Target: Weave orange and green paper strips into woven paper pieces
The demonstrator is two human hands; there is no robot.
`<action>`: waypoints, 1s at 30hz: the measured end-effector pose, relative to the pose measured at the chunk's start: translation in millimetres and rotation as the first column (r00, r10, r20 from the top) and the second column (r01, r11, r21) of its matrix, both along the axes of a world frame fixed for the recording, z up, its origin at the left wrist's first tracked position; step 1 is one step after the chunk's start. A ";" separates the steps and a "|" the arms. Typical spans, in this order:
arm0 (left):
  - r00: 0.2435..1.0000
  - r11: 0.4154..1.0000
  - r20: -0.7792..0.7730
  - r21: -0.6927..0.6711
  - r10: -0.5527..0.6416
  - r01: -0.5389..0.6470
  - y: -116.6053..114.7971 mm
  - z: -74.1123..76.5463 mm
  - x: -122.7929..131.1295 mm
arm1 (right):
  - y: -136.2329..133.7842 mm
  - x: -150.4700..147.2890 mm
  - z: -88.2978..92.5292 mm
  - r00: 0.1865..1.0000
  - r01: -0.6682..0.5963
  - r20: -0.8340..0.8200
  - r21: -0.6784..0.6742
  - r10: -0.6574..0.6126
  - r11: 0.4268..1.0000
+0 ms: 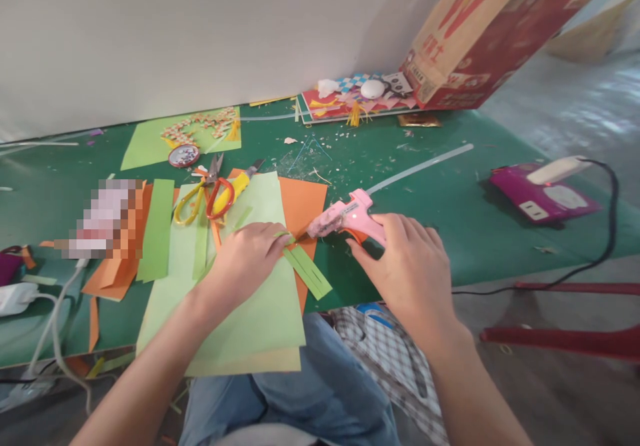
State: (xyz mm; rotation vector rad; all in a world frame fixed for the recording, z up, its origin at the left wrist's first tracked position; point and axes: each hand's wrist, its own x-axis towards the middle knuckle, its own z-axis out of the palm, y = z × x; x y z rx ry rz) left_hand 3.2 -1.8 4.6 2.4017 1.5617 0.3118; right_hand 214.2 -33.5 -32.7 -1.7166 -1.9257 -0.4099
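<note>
My right hand [407,259] is wrapped round the handle of a pink hot glue gun [355,213], its nozzle pointing left. A long clear glue stick [423,168] sticks out of the gun's back. Between the pinched fingers of my left hand [253,253] is a green paper strip [307,271] with slits cut along it. The gun's tip is close to the strip's upper end; whether they touch I cannot tell. Beneath lie light green paper sheets [250,329] and an orange sheet [307,206]. Just beyond my left hand rest red-and-yellow-handled scissors [220,203] and a yellow utility knife [233,193].
Orange folded paper [120,269] and a blurred-out flat object [107,219] lie at left, near white cables [55,326]. Small woven paper pieces [197,126] and a round tin [183,155] sit farther back. A paper bag [457,39] stands back right; a purple packet [540,193] lies right.
</note>
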 end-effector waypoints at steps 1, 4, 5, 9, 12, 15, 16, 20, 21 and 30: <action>1.000 1.000 -0.007 0.002 0.000 0.000 0.0 -0.4 -0.2 | 0.0 -0.1 -0.9 1.000 -0.001 -0.016 -0.003 0.001 1.000; 0.998 0.999 -0.046 0.009 -0.040 0.041 -0.2 -0.5 -2.5 | 0.4 1.4 -4.1 0.996 0.008 -0.084 -0.009 -0.009 1.000; 0.996 0.998 -0.056 0.005 -0.067 0.068 -0.2 -0.1 -3.4 | 0.5 2.9 -4.9 0.993 0.016 -0.114 -0.013 -0.017 1.000; 0.990 0.992 -0.066 -0.034 -0.121 0.119 1.1 3.8 -3.5 | 0.3 15.2 -5.0 0.964 0.071 -0.248 -0.097 -0.093 0.993; 0.992 0.995 -0.094 -0.063 -0.084 0.079 3.1 6.8 1.9 | -1.1 26.9 -2.8 0.932 0.136 -0.309 -0.182 -0.188 0.974; 0.988 0.998 -0.142 -0.051 -0.055 0.048 4.6 8.5 8.8 | -2.8 36.1 -2.0 0.906 0.205 -0.326 -0.216 -0.269 0.954; 0.986 0.998 -0.161 -0.042 -0.048 0.042 4.9 8.9 11.0 | -3.2 38.4 -2.4 0.900 0.225 -0.326 -0.218 -0.288 0.950; 0.973 0.999 -0.226 -0.015 -0.050 0.048 5.9 10.3 16.8 | -4.1 44.2 -6.1 0.901 0.242 -0.319 -0.187 -0.292 0.952; 0.970 0.999 -0.237 -0.013 -0.051 0.049 6.2 10.6 17.4 | -4.1 44.9 -7.2 0.906 0.239 -0.314 -0.175 -0.285 0.955; 0.970 0.999 -0.241 -0.040 -0.011 0.002 9.8 14.9 19.9 | -3.6 47.0 -11.0 0.922 0.224 -0.294 -0.121 -0.250 0.967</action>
